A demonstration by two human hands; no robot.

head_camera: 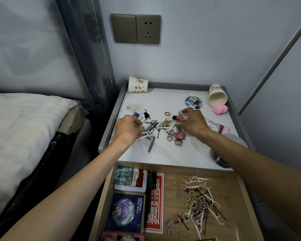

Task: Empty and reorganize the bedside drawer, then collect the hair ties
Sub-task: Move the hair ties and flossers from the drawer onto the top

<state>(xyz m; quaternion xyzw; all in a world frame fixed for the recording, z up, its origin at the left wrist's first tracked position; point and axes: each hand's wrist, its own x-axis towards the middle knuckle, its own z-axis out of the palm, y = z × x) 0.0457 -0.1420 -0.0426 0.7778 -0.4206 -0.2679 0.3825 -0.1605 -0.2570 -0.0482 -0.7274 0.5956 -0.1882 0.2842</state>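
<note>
The bedside drawer (243, 197) stands pulled open at the bottom, holding several pastel hair ties (196, 204), white floss picks and black hairpins. On the white tabletop (172, 153) lies a pile of small items: hair ties (167, 113), hairpins, a hex key (150, 145) and a keychain figure (178, 138). My left hand (127, 130) pinches white floss picks (147, 133) at the pile's left side. My right hand (193, 123) is closed on a small clear packet (182, 114) at the pile's right side.
Two paper cups: one upside down (137, 84) at the back left, one on its side (217, 97) at the back right. A round badge (194, 102), a pink sponge (220, 109) and a pink pouch (219, 128) lie right. Tins (130, 179) and a red slip fill the drawer's left. The bed is left.
</note>
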